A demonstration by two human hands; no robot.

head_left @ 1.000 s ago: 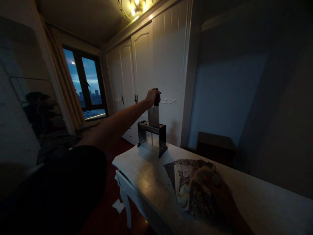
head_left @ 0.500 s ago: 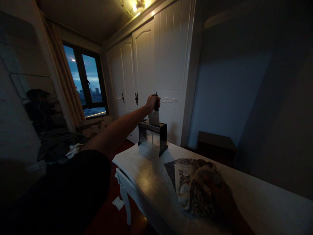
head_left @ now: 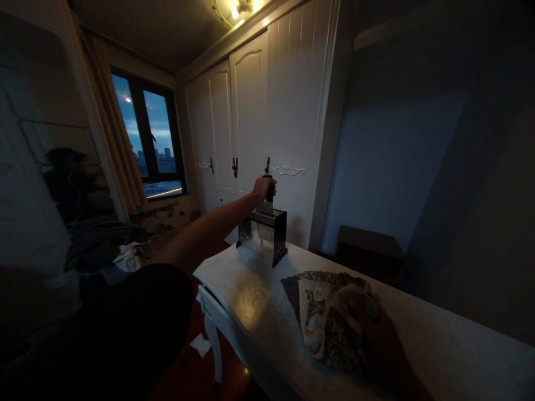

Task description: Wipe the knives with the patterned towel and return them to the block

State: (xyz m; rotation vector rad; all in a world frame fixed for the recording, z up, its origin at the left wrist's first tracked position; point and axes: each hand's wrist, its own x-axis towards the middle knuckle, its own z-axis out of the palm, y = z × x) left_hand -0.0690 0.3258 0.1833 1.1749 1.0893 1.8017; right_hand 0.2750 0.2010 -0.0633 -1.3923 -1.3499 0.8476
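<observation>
My left hand [head_left: 263, 187] is closed round the black handle of a broad-bladed kitchen knife [head_left: 264, 206]. Its blade points down through the top of a knife holder [head_left: 280, 236], which has dark ends and see-through sides. The lower blade shows dimly inside. On the near right, my right hand [head_left: 371, 318] is closed on a patterned brown and white cloth [head_left: 311, 317], bunched up on the table; its fingers are dark and partly hidden by the folds.
The holder stands near the far left corner of a white marbled table [head_left: 246, 295]. Behind it rises a white wardrobe [head_left: 246, 111]. A dark low box [head_left: 370, 242] stands beyond the table, and a white scrap [head_left: 200, 345] lies on the floor.
My left hand has moved down, and the knife has sunk deeper into the holder. The right hand and the cloth stay where they were.
</observation>
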